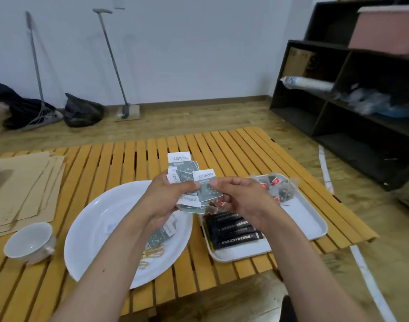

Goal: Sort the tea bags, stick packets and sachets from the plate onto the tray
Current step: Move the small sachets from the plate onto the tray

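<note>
My left hand [162,201] grips a fanned bunch of grey-and-white sachets [183,169] above the gap between plate and tray. My right hand [243,201] pinches one more grey sachet [209,190] at the bunch's right side. The white plate [94,219] holds a grey sachet [161,234] and some yellowish packets [152,254] near its right rim. On the white tray [312,219] lie several black stick packets [233,228] at the front left and several tea bags [280,184] at the back.
A white cup [30,242] stands left of the plate on the slatted wooden table [222,145]. Brown paper envelopes [22,191] lie at the far left. A dark shelf unit [350,94] stands to the right; brooms and bags lean by the wall.
</note>
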Demonstrator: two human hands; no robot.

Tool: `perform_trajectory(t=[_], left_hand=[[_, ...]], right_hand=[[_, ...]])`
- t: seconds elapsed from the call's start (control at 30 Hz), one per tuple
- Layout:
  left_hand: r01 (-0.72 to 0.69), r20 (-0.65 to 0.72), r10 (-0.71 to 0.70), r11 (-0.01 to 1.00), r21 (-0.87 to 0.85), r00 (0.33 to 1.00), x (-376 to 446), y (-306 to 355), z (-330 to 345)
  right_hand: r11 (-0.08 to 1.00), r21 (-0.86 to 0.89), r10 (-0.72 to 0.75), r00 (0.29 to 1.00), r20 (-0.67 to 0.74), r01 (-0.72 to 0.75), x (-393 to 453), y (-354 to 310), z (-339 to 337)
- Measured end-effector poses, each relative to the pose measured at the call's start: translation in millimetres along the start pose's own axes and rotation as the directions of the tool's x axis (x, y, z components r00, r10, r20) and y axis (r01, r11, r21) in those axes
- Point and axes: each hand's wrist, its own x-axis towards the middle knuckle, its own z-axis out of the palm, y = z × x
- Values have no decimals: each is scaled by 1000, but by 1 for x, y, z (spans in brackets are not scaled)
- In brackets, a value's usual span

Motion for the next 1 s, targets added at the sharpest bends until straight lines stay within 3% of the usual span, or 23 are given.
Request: perform_trajectory(t=[0.2, 0.33, 0.43, 0.53, 0.7, 1.0], left_hand=[[45, 109, -42, 999, -27, 993, 3, -7, 65], [56, 93, -56, 998, -5, 994, 10, -16, 93], [53, 63, -53, 999, 1, 997, 17, -19, 99], [62, 53, -62, 998, 13, 997, 21, -20, 99], [56, 55, -59, 997, 48, 997, 21, -24, 97], [138, 137, -133, 990, -33, 982, 16, -27, 95]], right_hand=[[996, 23, 90, 991, -97, -89, -20, -2, -72], [987, -53, 130, 956, -264, -149, -33, 4, -124], [938, -189, 204, 902, -382, -292, -30, 16, -152], [849, -323, 254, 859, -445, -418, -17, 25, -158], [727, -502, 218, 850, -479, -469, 1, 33, -154], [602, -570, 166, 786, -595, -559, 17, 46, -154]])
